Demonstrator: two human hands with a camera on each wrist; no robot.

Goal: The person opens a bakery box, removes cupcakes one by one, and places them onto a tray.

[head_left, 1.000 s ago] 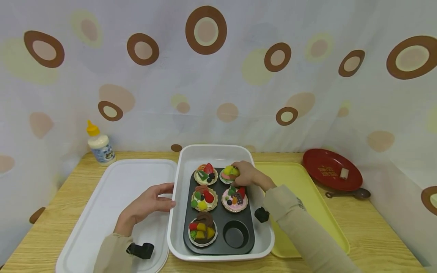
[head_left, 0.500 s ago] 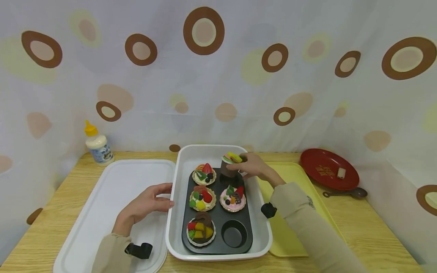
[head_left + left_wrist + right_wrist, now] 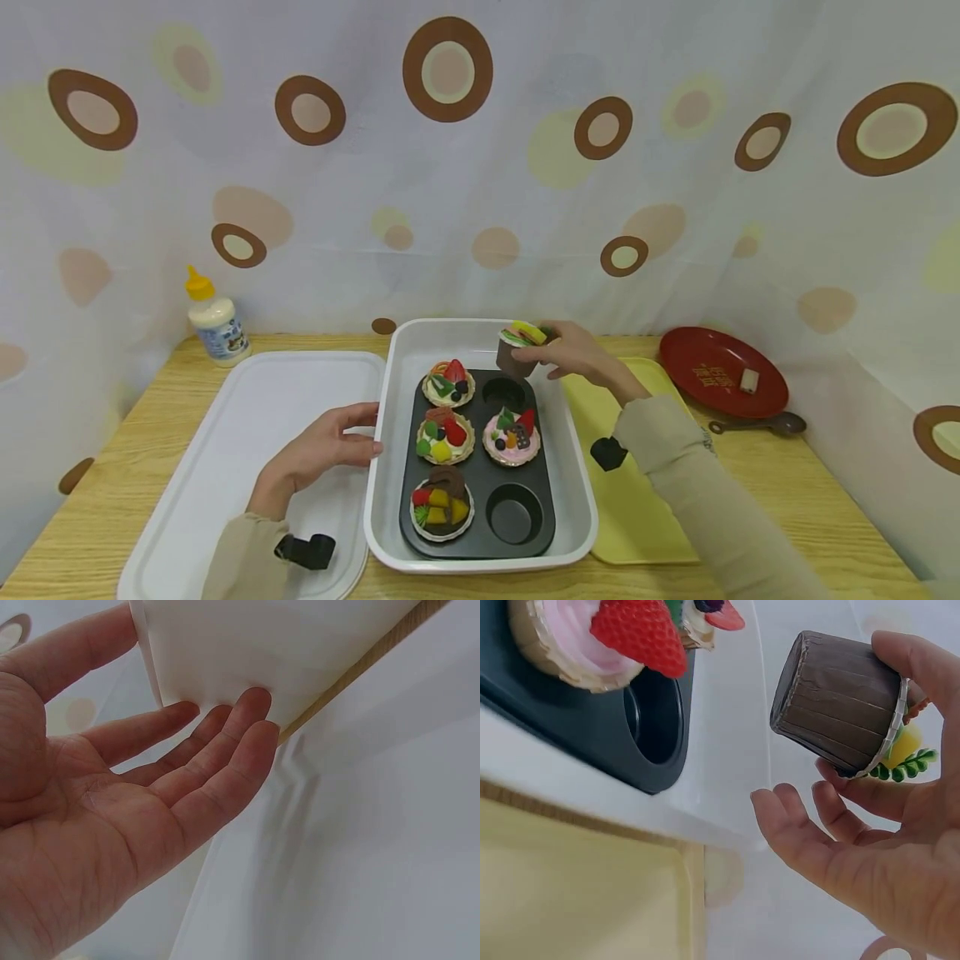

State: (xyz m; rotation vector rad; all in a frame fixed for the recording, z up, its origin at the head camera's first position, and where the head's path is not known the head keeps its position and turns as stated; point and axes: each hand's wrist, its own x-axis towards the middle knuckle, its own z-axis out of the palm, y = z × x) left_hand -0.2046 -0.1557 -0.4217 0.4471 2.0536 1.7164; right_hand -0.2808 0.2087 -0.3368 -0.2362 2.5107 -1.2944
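Observation:
My right hand (image 3: 577,354) pinches a cupcake (image 3: 513,357) in a brown paper cup, tilted above the far right of a white bin (image 3: 573,500). In the right wrist view, thumb and fingers hold the cupcake (image 3: 844,701) near its rim; yellow fruit and green leaves top it. Below lies a dark muffin pan (image 3: 491,500) with several fruit-topped cupcakes, among them a pink one (image 3: 512,437); its far right and near right cups hold nothing. Against the bin's left wall, my left hand (image 3: 326,446) rests with loosely bent fingers, touching the outside (image 3: 202,652).
A white tray (image 3: 225,467) lies left of the bin, a yellow tray (image 3: 645,517) right of it. A yellow-capped bottle (image 3: 217,325) stands back left. At back right are a red plate (image 3: 712,358) bearing a small pale block (image 3: 749,381) and a brown spoon (image 3: 783,423).
My right hand has lifted the cupcake out of the pan's far right cup and carried it up and slightly right. My left hand has stayed at the bin's wall.

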